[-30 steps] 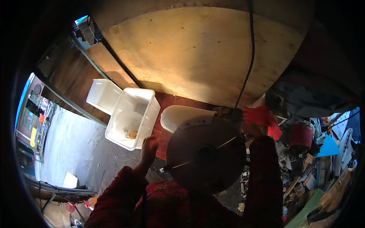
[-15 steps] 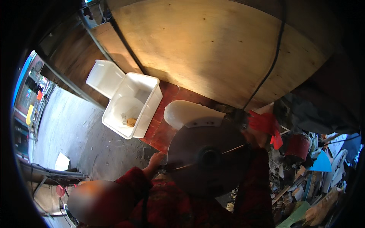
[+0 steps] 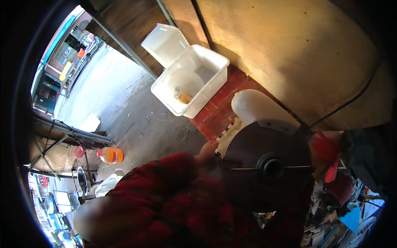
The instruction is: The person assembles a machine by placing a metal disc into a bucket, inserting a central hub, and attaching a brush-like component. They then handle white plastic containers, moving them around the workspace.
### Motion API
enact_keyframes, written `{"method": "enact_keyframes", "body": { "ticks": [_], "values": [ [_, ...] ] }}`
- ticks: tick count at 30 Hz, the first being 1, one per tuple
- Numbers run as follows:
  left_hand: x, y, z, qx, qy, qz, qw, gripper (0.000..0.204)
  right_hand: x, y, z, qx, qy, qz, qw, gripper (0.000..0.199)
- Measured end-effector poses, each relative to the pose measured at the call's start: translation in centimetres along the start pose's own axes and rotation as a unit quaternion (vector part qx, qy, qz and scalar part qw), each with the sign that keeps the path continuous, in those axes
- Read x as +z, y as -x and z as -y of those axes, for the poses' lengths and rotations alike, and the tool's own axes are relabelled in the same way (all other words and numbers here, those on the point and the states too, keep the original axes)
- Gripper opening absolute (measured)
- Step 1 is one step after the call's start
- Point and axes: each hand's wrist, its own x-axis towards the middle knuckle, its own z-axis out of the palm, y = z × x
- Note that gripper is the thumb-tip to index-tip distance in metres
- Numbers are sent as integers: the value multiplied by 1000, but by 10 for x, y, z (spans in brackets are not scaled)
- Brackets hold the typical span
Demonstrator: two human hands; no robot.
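Observation:
A large dark round disc (image 3: pixel 264 186) with a raised central hub (image 3: pixel 271 165) and a thin bright line across it fills the space in front of me. Behind its upper edge sits a smooth white rounded housing (image 3: pixel 258 106). My left hand (image 3: pixel 207 151) is closed at the disc's left side, beside a pale, jagged-edged piece (image 3: pixel 230 134). What its fingers hold is too dark to make out. Shadow and the disc's right edge hide most of my right hand (image 3: pixel 317 165), close to a red cloth or glove (image 3: pixel 325 148).
On a red board (image 3: pixel 211 120) stands a white plastic tub (image 3: pixel 225 68) holding a small brown clump (image 3: pixel 185 98). A white lid (image 3: pixel 166 44) leans beside it. Plywood rises behind. An orange-filled bottle (image 3: pixel 112 155) stands left; scraps (image 3: pixel 320 231) and a dark red bucket (image 3: pixel 341 189) lie right.
The view has swung, so the tub, housing and disc now appear farther right. The bright line on the disc has gone from slanted to nearly level. My left hand stays beside the disc.

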Motion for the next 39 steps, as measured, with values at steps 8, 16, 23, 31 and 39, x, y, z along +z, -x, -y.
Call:
{"method": "enact_keyframes", "body": {
  "ticks": [8,16,23,31,39],
  "values": [
    [111,-27,27,-85,455,76,883,28,5,32,3,-32,44,-102,993,28],
    [-41,-90,103,-64,428,-48,900,16,132,137,44,-39,-26,-2,999,26],
    [-235,-189,92,-298,236,-311,871,57,352,267,84,171,-42,368,913,24],
    [-327,-317,148,-358,-69,-290,885,92,455,321,111,312,54,417,852,22],
    [-358,-338,217,-158,-98,-59,981,57,538,267,232,73,28,473,877,22]
  ]
}}
